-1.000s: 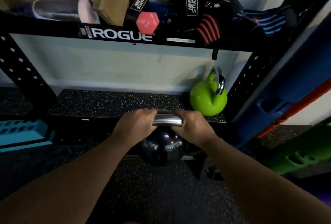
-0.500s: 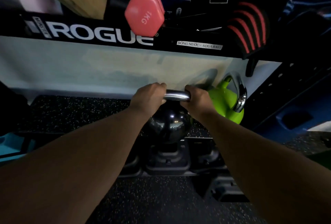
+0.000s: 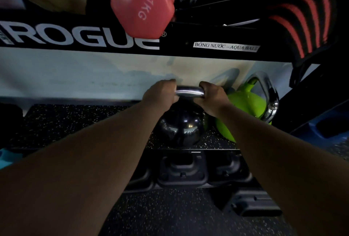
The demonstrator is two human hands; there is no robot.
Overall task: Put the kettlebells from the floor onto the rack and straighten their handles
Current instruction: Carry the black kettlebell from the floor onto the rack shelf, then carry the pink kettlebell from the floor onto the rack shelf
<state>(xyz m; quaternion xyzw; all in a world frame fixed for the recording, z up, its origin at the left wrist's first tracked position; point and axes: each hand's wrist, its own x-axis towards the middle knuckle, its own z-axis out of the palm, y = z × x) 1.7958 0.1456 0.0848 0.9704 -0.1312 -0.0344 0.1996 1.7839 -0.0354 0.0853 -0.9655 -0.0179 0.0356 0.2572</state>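
Low rack shelf (image 3: 79, 122), black speckled rubber mat. Black kettlebell (image 3: 181, 130) at front edge, whether resting on mat unclear. Green kettlebell (image 3: 243, 107) just right of it, chrome handle turned sideways. Rest of mat bare.

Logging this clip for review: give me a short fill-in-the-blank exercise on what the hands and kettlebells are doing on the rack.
1. Both hands, left hand and right hand, grip the chrome ____ of the black kettlebell.
2. The kettlebell beside it, to the right on the shelf, is ____ in colour.
3. The pink dumbbell on the upper shelf is marked ____.

Missing words: handle; green; 1KG
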